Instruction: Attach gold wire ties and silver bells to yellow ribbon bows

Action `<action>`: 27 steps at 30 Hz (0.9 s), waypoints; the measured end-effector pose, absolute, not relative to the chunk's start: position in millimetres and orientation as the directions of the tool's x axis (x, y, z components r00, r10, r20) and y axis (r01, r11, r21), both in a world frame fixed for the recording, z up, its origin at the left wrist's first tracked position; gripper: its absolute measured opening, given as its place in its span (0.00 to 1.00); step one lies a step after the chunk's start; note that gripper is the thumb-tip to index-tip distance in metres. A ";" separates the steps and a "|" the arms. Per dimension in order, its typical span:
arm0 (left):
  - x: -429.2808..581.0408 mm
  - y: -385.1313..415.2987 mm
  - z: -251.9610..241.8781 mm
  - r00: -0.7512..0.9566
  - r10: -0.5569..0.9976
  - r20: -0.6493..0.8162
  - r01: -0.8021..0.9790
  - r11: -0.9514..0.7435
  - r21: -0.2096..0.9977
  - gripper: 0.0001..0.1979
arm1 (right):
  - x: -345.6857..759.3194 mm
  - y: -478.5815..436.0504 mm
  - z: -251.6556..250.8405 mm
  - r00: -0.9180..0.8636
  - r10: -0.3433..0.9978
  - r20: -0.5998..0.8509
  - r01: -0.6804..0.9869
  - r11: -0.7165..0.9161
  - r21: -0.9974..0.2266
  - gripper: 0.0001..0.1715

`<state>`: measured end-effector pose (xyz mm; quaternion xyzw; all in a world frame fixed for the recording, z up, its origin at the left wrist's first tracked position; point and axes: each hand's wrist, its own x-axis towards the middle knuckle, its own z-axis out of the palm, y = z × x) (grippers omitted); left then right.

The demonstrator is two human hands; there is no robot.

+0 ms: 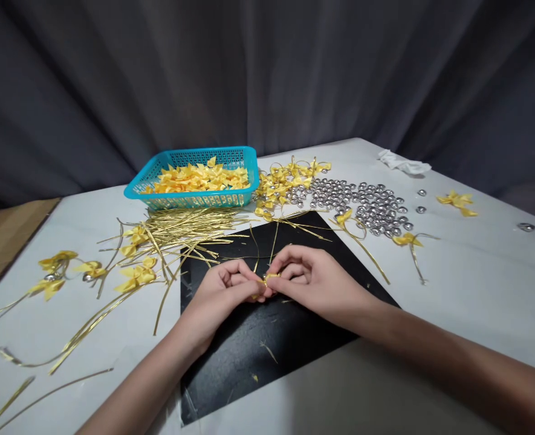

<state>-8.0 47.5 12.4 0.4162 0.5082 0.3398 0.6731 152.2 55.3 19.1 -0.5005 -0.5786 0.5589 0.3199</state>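
A small gold tie (269, 278) was held just above the middle of a black sheet (267, 344), pinched from both sides. The left hand (224, 290) and the right hand (312, 278) had their fingertips pressed together on it, the other fingers curled in, and both hands were close enough to touch at the tips. Most of the tie was hidden between the fingers, so its shape could not be told. Thin gold ends stuck up from the pinch toward the far edge of the sheet.

The black sheet lay flat on a pale tabletop (476, 290), with a few scraps of gold on it. Just past its far left corner was a loose bundle of gold strips (181, 229), and behind that stood a blue basket (185, 194) filled with yellow bows (199, 178). To the right of the basket lay a heap of bows with strips attached (280, 178), and next to it a spread of small silver beads (371, 205). Several tied bows (56, 263) lay well apart on the left side of the tabletop, and one single bow (457, 200) lay far right. A crumpled white cloth (403, 162) sat near the far right edge. A dark curtain (267, 72) hung behind the tabletop.
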 end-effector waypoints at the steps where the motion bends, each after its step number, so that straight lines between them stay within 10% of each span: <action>1: -8.2 47.5 12.6 0.255 0.879 -0.403 -0.032 0.424 0.905 0.05 | 152.8 57.3 20.9 -0.292 0.929 -0.226 0.222 -0.164 -0.961 0.06; 7: -7.2 47.7 12.2 0.253 0.890 -0.379 -0.020 0.396 0.918 0.05 | 157.6 61.4 24.6 -0.399 0.884 -0.243 0.345 -0.101 -0.933 0.02; 14: -6.9 47.7 13.5 0.254 0.890 -0.379 0.003 0.391 0.920 0.05 | 163.1 61.7 24.8 -0.490 0.871 0.035 0.549 0.340 -0.764 0.06; 27: -7.3 48.6 20.6 0.343 0.855 -0.389 0.109 0.375 0.921 0.10 | 164.5 60.9 23.5 -0.468 0.877 -0.108 0.579 0.212 -0.787 0.08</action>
